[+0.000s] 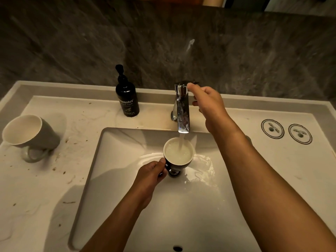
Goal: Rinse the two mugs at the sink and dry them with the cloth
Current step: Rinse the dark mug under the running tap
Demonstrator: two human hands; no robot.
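Note:
My left hand grips the handle of a dark mug with a white inside, held upright over the sink basin. Water streams from the chrome tap into the mug, which is nearly full. My right hand reaches to the tap's top, fingertips touching the lever. A second mug, grey with a white inside, stands on the counter at the left. No cloth shows in the frame.
A black pump bottle of hand wash stands behind the basin, left of the tap. Two round printed lids lie on the counter at the right. Brown specks dot the marble counter. A dark stone wall rises behind.

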